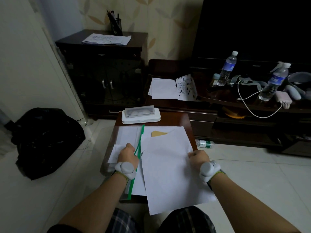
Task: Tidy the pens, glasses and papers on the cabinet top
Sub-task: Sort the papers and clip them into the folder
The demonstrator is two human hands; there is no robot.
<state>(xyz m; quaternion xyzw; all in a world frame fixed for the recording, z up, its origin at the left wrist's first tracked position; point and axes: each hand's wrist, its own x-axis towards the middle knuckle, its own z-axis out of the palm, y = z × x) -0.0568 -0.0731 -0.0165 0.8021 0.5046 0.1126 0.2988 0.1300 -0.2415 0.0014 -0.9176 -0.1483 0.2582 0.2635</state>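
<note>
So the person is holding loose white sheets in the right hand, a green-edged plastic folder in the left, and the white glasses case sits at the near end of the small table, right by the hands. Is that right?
Not quite. The head view shows the glasses case at the far end of the small table, beyond the papers, not by the hands. The rest holds: the right hand grips the loose white sheets and the left hand holds the green-edged plastic folder.
</note>
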